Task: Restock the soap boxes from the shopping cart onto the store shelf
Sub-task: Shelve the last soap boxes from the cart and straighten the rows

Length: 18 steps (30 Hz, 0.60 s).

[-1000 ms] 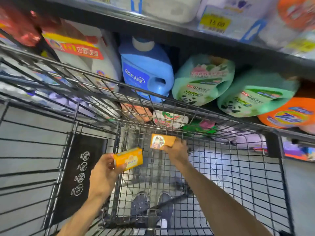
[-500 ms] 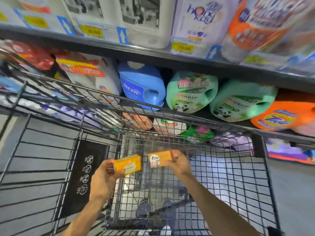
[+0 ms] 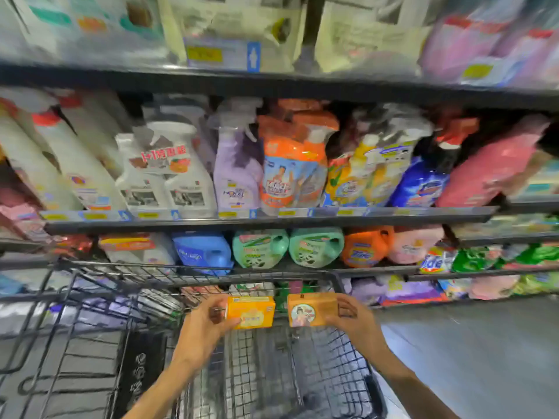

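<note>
Left hand [image 3: 202, 325] and right hand [image 3: 355, 323] each grip an orange soap box [image 3: 251, 312] above the shopping cart [image 3: 335, 278]; either (loosely pinched) could slip reaching crowded shelves [image 3: 266, 220].

Two hands: left hand [image 3: 201, 331], right hand [image 3: 357, 323]. Two soap boxes: yellow soap box [image 3: 251, 312], orange soap box [image 3: 311, 309]. One shopping cart [image 3: 90, 297]. Two green jugs [image 3: 260, 247].

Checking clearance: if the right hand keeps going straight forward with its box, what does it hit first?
Probably the cart's front rim. The right hand holds its soap box just below and short of it, pointing at the low shelf. Depth is unclear.
</note>
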Each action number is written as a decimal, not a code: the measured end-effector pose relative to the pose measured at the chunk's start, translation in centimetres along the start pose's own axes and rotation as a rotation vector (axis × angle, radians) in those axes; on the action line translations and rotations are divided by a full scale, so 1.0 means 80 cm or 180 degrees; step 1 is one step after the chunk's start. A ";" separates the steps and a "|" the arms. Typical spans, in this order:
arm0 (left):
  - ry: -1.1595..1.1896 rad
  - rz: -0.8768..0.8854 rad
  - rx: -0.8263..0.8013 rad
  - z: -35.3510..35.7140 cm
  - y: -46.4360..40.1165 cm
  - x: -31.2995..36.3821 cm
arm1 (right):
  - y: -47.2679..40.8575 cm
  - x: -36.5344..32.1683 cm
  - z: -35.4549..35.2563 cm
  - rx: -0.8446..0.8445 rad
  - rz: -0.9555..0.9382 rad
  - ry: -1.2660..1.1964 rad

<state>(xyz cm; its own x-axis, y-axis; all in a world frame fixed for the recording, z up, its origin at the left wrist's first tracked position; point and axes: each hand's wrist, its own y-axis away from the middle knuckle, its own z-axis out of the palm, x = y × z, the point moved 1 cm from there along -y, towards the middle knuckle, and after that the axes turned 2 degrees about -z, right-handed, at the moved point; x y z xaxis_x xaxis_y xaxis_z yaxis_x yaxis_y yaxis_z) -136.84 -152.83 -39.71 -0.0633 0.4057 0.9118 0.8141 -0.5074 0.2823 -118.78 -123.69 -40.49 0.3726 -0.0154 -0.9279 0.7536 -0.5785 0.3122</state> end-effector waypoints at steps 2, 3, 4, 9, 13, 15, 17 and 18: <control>-0.0033 0.0228 -0.0208 0.017 -0.004 0.065 | 0.034 -0.052 -0.048 0.0216 -0.0067 -0.0005; -0.0033 0.0335 -0.0316 0.028 -0.005 0.097 | 0.050 -0.072 -0.073 0.0335 -0.0124 -0.0074; -0.0065 0.0466 -0.0367 0.041 -0.008 0.131 | 0.065 -0.091 -0.098 0.0469 -0.0189 -0.0083; -0.0124 0.1192 -0.0701 0.136 -0.001 0.294 | 0.137 -0.147 -0.234 0.1148 -0.0510 -0.0412; -0.0177 0.1565 -0.1060 0.236 0.017 0.396 | 0.196 -0.176 -0.351 0.1529 -0.0710 -0.0466; -0.0265 0.1764 -0.1170 0.289 0.030 0.437 | 0.221 -0.180 -0.414 0.1698 -0.0829 -0.0429; -0.0298 0.1896 -0.1219 0.345 0.043 0.470 | 0.242 -0.182 -0.477 0.1895 -0.0948 -0.0427; -0.0289 0.1936 -0.1224 0.376 0.052 0.487 | 0.254 -0.183 -0.507 0.1975 -0.0999 -0.0417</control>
<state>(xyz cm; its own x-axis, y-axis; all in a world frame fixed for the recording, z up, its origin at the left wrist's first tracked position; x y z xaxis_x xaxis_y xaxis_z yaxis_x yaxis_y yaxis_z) -118.53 -116.25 -11.97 0.3978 0.0196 0.9173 0.4284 -0.8881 -0.1667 -86.96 -102.14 -12.29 0.0906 0.1529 -0.9841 0.3524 -0.9291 -0.1119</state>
